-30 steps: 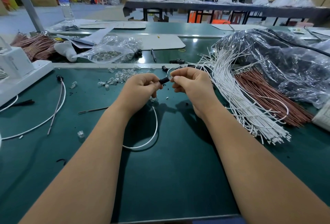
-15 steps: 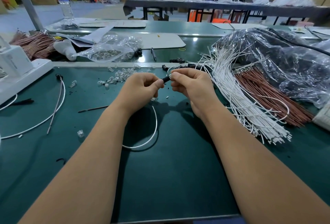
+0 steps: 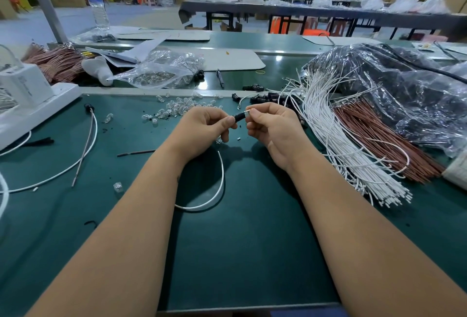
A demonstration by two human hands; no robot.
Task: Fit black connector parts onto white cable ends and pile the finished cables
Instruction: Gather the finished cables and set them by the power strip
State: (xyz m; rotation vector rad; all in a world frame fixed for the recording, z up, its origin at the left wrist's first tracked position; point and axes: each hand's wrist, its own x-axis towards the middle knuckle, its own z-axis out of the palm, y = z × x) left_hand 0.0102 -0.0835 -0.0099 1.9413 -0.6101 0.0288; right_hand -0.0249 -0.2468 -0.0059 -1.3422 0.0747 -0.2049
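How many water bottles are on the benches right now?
1: a clear plastic water bottle stands upright on the far bench, back left beside the grey post. Others may be hidden behind the bags.

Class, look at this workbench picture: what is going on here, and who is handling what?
A person at a green workbench is assembling cables by hand. The left hand pinches a black connector part while the right hand holds its other end, working at that end. A white cable loops down from the hands onto the bench. A large bundle of white cables lies at right, and loose black parts sit just beyond the hands.
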